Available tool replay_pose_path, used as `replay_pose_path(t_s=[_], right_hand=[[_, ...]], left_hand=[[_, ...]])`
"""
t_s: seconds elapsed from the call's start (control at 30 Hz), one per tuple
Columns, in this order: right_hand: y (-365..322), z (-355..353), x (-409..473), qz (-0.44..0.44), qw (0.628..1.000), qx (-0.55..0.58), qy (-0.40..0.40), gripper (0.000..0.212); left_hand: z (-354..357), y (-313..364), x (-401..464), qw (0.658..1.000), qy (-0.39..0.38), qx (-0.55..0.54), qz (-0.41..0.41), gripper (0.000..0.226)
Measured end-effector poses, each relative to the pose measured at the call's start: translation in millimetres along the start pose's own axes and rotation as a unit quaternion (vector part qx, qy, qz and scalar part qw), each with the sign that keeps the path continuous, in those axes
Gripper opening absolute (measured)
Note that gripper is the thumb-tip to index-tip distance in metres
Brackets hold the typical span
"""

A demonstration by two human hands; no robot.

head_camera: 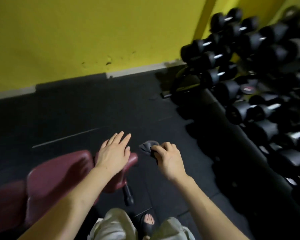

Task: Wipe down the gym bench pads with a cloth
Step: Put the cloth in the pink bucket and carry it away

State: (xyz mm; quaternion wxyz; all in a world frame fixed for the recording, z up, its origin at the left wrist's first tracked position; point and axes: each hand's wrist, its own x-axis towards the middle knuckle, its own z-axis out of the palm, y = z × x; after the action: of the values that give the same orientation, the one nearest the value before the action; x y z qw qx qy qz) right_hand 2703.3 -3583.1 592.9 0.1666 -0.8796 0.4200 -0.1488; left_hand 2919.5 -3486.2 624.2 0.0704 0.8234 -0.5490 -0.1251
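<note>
Bench pads, maroon, sit at lower left of my view on the black rubber floor. Cloth, grey and bunched, is pinched in my right hand, fingers curled round it, off the pad's right edge. Left hand hovers flat over the small end pad, fingers straight and slightly spread; contact unclear. Dumbbell rack along the right, blurred.

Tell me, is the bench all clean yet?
Can't tell if any pad is wiped. The right hand grips the cloth off to the side, not on the bench. The left hand is flat over the pad's end. The wiping still looks left to do.
</note>
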Motion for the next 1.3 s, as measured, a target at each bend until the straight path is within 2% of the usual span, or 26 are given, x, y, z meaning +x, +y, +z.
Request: replay_pose_path(t_s=[0.13,0.23,0.37,0.57,0.73,0.87,1.0,1.1,1.23,1.3], right_hand=[[24.1,-68.4,-27.3,0.059,0.993,-0.056,0.081,0.019],[40.3,-109.4,-62.1,0.152,0.973,-0.080,0.156,0.017],[49.0,-142.8,-138.3,0.285,0.925,-0.122,0.218,0.019],[2.2,-150.9,-289.5,0.472,0.816,-0.113,0.314,0.023],[-69.6,-138.4,-417.6,0.608,0.690,-0.113,0.375,0.024],[-122.1,-129.7,-498.2,0.686,0.590,-0.112,0.411,0.021],[-157.4,-128.0,-563.7,0.729,0.507,-0.118,0.445,0.023],[-170.6,-130.8,-613.6,0.745,0.464,-0.124,0.463,0.024],[-176.6,-140.2,-690.1,0.754,0.435,-0.134,0.474,0.024],[-175.5,-146.6,-728.6,0.757,0.414,-0.137,0.487,0.023]], left_hand=[[-18.3,65.2,9.9,0.996,-0.006,-0.057,0.065,0.057],[-23.3,119.2,13.8,0.983,-0.020,-0.053,0.173,0.057],[-28.8,183.1,7.3,0.942,-0.046,-0.026,0.331,0.059],[-11.4,259.0,-65.8,0.840,-0.101,0.000,0.533,0.059],[23.1,303.0,-164.5,0.733,-0.159,0.007,0.661,0.058],[32.9,326.8,-248.2,0.648,-0.180,0.017,0.740,0.058],[43.2,354.5,-317.9,0.563,-0.176,0.038,0.806,0.057],[55.1,385.6,-376.6,0.507,-0.163,0.047,0.845,0.058],[65.5,420.3,-472.7,0.477,-0.170,0.036,0.862,0.058],[72.1,437.5,-512.1,0.451,-0.160,0.036,0.877,0.059]])
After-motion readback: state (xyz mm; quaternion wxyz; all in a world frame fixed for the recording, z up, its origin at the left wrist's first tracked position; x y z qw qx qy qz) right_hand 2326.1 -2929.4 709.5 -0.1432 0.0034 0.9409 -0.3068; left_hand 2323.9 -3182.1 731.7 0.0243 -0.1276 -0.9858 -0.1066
